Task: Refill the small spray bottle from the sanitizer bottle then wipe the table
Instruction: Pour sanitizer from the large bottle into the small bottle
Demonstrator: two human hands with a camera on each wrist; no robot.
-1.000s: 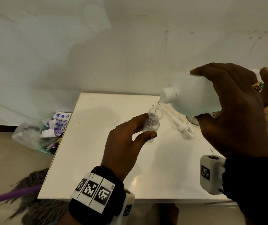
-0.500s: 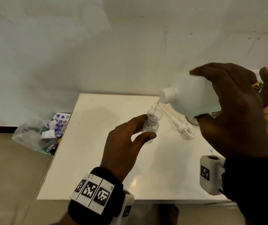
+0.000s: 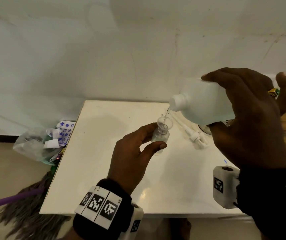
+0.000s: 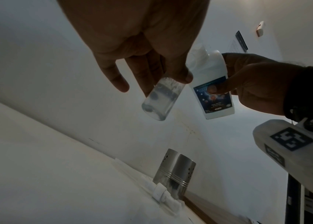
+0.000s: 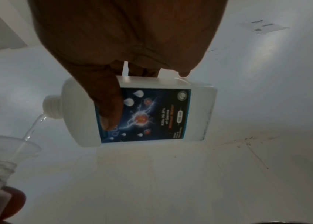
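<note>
Head view: sanitizer bottle point(image 3: 203, 103) tipped almost flat in the right hand point(image 3: 249, 118), neck pointing left and slightly down, presumably so the thin stream point(image 3: 166, 113) fell just inside the funnel point(image 3: 164, 122) rather than over it. Funnel seated in the neck of the spray bottle point(image 3: 160, 137), held off the table point(image 3: 104, 153) by the left hand point(image 3: 132, 158), probably to bring the mouth close under the spout. Left thumb and fingers pinched around the little bottle's body, wrist turned inward, bottle leaning a touch. From the left wrist, liquid visible only near its base point(image 4: 158, 104), so judged far from full. Right hand clamped over the big bottle from above, thumb point(image 5: 109, 109) pressed on the blue label point(image 5: 147, 116), fingers wrapped round the far side, forearm raised and rolled toward the left. Pump heads point(image 3: 196, 137) lying on the table just beside the pour, off both bottles, a steel cup point(image 4: 174, 172) behind them. Wiping not yet begun
</note>
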